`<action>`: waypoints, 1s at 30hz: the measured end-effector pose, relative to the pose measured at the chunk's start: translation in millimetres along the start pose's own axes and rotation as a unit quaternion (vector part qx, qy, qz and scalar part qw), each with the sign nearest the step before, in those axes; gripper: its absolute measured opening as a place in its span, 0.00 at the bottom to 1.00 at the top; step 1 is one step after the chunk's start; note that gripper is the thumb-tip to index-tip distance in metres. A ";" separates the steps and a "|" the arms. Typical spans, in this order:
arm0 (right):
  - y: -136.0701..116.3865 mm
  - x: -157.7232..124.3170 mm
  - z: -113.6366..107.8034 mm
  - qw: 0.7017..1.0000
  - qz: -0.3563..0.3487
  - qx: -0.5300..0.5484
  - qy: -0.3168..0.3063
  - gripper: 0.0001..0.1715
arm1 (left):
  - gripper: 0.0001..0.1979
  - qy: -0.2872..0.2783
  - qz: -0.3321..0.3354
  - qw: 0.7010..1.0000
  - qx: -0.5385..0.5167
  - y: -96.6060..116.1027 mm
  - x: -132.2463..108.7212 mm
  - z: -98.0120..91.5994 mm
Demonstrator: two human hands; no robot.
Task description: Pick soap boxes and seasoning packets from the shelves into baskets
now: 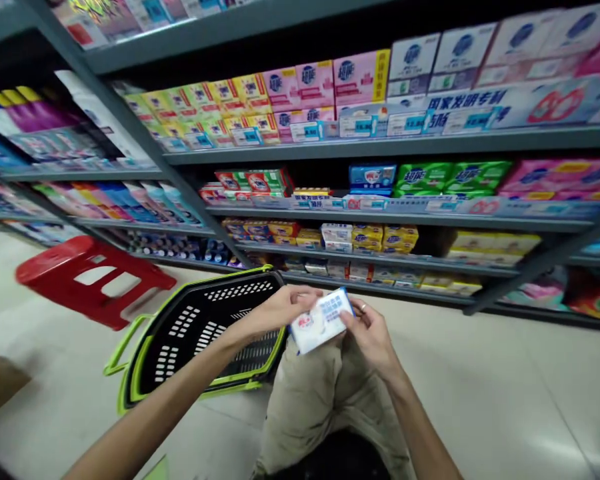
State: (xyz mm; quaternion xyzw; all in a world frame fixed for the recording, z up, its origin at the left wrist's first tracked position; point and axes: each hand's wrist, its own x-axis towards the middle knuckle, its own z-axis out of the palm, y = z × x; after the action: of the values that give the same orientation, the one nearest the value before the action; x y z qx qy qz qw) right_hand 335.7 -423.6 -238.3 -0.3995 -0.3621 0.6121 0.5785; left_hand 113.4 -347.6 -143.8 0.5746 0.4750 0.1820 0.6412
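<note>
The scene is moderately lit from outside the view, with a pale glare cast on the floor (480,373) at the lower right and the recesses behind the goods on the shelves (380,147) sunk in deep shadow. The print on the white packet (320,327) is softened by blur, and the price tags (247,136) are only partly legible. Toward the corners, straight lines are slanted and shapes stretched by wide-angle distortion.
</note>
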 end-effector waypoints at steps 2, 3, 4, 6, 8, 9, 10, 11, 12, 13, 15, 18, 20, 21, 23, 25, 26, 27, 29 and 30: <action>-1.6 9.5 -15.1 0.997 -0.016 0.023 0.070 0.33 | 0.36 0.064 0.026 0.995 -0.075 -5.4 16.9 5.0; -2.5 15.8 -21.3 0.995 -0.029 0.034 0.094 0.35 | 0.36 0.087 0.044 0.989 -0.114 -9.1 24.3 6.9; -3.4 22.5 -26.2 0.992 -0.041 0.043 0.109 0.36 | 0.35 0.097 0.061 0.983 -0.144 -12.8 30.8 8.8; -4.2 34.8 -32.2 0.991 -0.053 0.049 0.117 0.39 | 0.33 0.103 0.086 0.978 -0.161 -19.5 40.0 12.9; -2.8 42.6 -33.8 0.992 -0.048 0.050 0.107 0.39 | 0.30 0.120 0.096 0.978 -0.144 -25.1 43.8 16.0; -1.1 44.4 -33.6 0.993 -0.042 0.052 0.100 0.39 | 0.28 0.136 0.102 0.977 -0.131 -27.6 43.8 16.5; 1.2 45.1 -33.0 0.994 -0.035 0.058 0.088 0.38 | 0.26 0.150 0.107 0.975 -0.120 -29.9 42.8 16.1; 3.8 44.8 -32.3 0.995 -0.028 0.063 0.074 0.37 | 0.24 0.161 0.111 0.974 -0.113 -32.2 41.0 14.6; 6.6 44.1 -31.7 0.996 -0.022 0.065 0.061 0.36 | 0.23 0.167 0.113 0.973 -0.109 -34.3 38.8 12.4; 9.4 43.4 -31.2 0.997 -0.017 0.063 0.051 0.36 | 0.23 0.171 0.115 0.973 -0.105 -36.3 36.8 9.7; 14.6 44.0 -31.3 0.998 -0.015 0.047 0.035 0.34 | 0.23 0.178 0.118 0.972 -0.093 -39.7 34.9 3.6; 20.0 55.6 -35.8 0.999 -0.024 0.011 0.027 0.36 | 0.24 0.179 0.117 0.975 -0.068 -45.1 43.4 -5.1; 20.7 71.7 -42.4 0.998 -0.038 -0.038 0.024 0.41 | 0.26 0.174 0.114 0.977 -0.050 -50.7 57.8 -11.7; 20.0 81.7 -46.7 0.995 -0.048 -0.084 0.018 0.42 | 0.28 0.170 0.115 0.978 -0.037 -54.2 67.1 -15.9; 17.6 102.9 -56.4 0.980 -0.061 -0.187 -0.008 0.40 | 0.33 0.154 0.123 0.980 0.004 -60.7 88.6 -27.6; 16.7 122.5 -67.0 0.964 -0.058 -0.257 -0.036 0.34 | 0.35 0.112 0.135 0.982 0.069 -61.9 113.9 -44.1; 18.0 130.5 -72.2 0.959 -0.051 -0.276 -0.044 0.32 | 0.34 0.094 0.146 0.979 0.105 -59.0 128.6 -53.8; 21.1 137.0 -77.4 0.956 -0.043 -0.286 -0.044 0.32 | 0.32 0.089 0.165 0.972 0.143 -53.7 144.8 -63.9; 32.9 144.7 -87.4 0.953 -0.026 -0.300 -0.025 0.33 | 0.29 0.122 0.229 0.938 0.230 -37.0 182.1 -83.2; 41.3 145.8 -92.2 0.953 -0.015 -0.302 -0.011 0.34 | 0.29 0.151 0.266 0.910 0.279 -27.3 202.5 -91.3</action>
State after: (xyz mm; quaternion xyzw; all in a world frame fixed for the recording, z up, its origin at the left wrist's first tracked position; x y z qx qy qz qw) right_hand 400.5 -282.7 -324.5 -0.5436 -0.5421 0.4695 0.4362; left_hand 127.8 -145.7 -239.3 0.8007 0.4274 0.2906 0.3029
